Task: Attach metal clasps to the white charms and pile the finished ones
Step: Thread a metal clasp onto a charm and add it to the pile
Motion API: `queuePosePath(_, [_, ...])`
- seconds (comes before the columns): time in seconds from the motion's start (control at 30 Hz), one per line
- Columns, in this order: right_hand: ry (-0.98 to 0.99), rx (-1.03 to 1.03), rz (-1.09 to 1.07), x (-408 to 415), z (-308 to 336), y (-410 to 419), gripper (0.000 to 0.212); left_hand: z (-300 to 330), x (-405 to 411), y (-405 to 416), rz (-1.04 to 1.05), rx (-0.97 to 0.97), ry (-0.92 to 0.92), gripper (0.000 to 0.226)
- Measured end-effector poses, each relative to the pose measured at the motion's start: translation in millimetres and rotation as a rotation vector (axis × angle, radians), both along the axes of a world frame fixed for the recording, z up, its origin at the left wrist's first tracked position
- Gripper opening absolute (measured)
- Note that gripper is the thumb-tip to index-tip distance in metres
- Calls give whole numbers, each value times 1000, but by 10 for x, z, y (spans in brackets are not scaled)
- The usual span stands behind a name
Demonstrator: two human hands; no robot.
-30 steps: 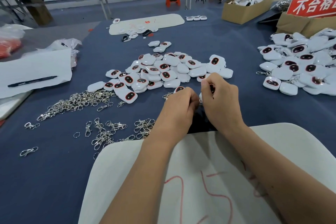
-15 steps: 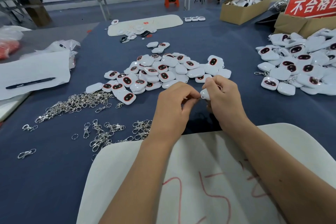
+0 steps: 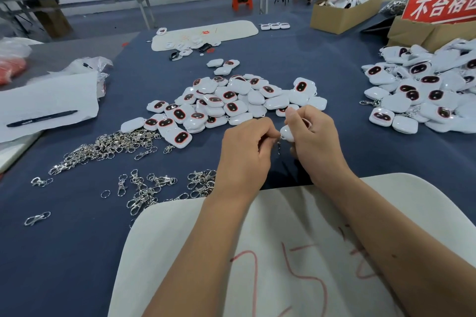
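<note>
A: Status on the white charm [image 3: 287, 133]?
B: Held just above the blue table [image 3: 77, 252], pinched in right hand [image 3: 313, 140], fingers curled round it. Near front edge of the unfinished charm pile [image 3: 231, 101].
A: Clasp?
B: Metal clasp [image 3: 279, 145] hanging from the charm's lower left edge, pinched by left hand [image 3: 244, 154]. Hands nearly together, fingertips almost meeting at the charm. Can't tell whether fully hooked.
A: Stock?
B: Loose clasps [image 3: 108, 147] heaped left, more scattered closer in. Finished pile [image 3: 422, 92] far right, clasps showing at its edge.
A: Rest?
B: Both forearms over a white sheet [image 3: 425, 208] with red marks. Pen [image 3: 41, 119] on paper [image 3: 51, 98] far left. Cardboard box [image 3: 340, 14] and red sign [image 3: 440, 4] back right.
</note>
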State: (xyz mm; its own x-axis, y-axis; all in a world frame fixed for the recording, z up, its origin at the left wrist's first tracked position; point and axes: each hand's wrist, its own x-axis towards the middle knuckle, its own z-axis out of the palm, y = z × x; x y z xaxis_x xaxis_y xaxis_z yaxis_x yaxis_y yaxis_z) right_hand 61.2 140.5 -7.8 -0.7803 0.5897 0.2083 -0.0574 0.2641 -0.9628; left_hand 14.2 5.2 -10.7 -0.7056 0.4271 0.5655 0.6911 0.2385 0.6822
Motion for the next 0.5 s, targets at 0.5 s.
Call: queuePosePath(0.5, [-19, 49, -101, -31, -29, 12, 49, 75, 121, 47, 5, -48, -69, 15])
